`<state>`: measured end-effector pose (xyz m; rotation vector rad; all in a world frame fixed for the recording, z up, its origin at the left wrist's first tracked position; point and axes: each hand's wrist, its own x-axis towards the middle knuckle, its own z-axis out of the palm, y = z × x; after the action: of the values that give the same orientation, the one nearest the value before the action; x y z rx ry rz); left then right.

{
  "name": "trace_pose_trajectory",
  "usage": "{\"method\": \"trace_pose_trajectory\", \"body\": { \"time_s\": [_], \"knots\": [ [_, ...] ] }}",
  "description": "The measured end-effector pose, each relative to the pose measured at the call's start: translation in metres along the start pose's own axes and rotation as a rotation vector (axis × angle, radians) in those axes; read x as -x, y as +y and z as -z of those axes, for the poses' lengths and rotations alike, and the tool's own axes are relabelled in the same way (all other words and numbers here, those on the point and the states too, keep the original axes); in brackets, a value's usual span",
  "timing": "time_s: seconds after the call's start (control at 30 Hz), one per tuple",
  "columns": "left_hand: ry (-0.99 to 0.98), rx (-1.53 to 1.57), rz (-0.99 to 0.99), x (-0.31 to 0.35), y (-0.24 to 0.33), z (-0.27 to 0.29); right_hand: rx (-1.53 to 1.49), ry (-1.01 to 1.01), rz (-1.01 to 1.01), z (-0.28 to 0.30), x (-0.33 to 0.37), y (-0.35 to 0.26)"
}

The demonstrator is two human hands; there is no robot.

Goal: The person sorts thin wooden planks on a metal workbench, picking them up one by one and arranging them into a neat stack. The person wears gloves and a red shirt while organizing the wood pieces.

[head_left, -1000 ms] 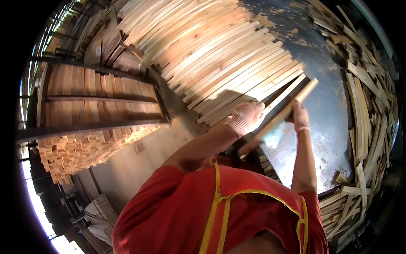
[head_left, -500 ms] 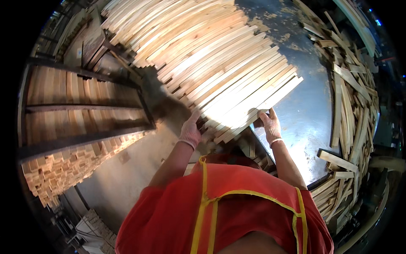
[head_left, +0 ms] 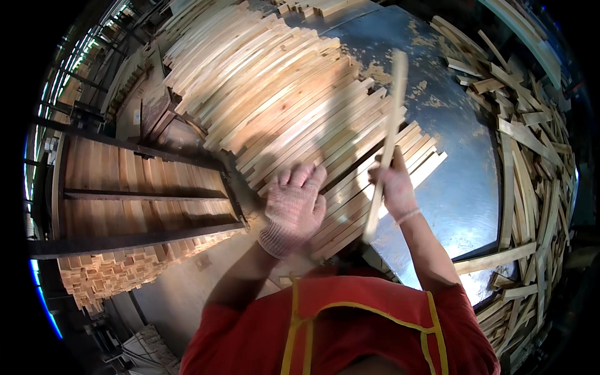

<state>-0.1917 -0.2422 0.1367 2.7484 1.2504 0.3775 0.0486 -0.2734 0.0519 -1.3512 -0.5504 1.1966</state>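
My right hand (head_left: 399,189), in a pale knitted glove, grips one wooden strip (head_left: 395,103) near its lower end. The strip is raised and tilted above the others, blurred by motion. My left hand (head_left: 292,203), gloved too, is palm down with its fingers stretched over the near ends of the strips; whether it presses on them I cannot tell. A wide row of wooden strips (head_left: 281,97) lies side by side on the dark metal table (head_left: 459,150). A narrow dark gap runs between the strips by my right hand.
To the right lies a heap of loose wooden offcuts (head_left: 528,181) along the table edge. At left stands a dark frame (head_left: 144,240) with boards in it, above a stack of wood blocks (head_left: 100,275). More short strips (head_left: 319,6) lie at the table's far side.
Both hands were at the near ends of the row. My right hand has lifted one strip out of it, and my left has moved up over the strips. The view has shifted slightly.
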Motion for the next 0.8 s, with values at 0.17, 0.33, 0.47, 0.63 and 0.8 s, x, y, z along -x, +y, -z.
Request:
{"method": "trace_pose_trajectory", "body": {
  "time_s": [0.17, 0.33, 0.47, 0.63, 0.8],
  "knots": [
    [0.052, -0.213, -0.362, -0.05, -0.018, -0.008, 1.02, -0.556, 0.519, 0.025, 0.035, -0.013],
    [-0.139, -0.151, -0.063, -0.063, -0.129, -0.019, 0.682, 0.172, 0.734, 0.111, 0.009, -0.009],
    [-0.008, -0.218, 0.268, -0.103, -0.231, -0.034, 0.609, 0.247, -0.075, 0.203, 0.019, 0.035],
    [0.05, -0.465, 0.412, -0.107, -0.303, -0.039, 0.302, -0.049, -0.387, 0.102, 0.06, 0.104],
    [0.373, -0.14, 0.052, -0.018, -0.263, -0.072, 0.06, 0.073, -0.25, 0.027, 0.06, 0.12]
  ]
}}
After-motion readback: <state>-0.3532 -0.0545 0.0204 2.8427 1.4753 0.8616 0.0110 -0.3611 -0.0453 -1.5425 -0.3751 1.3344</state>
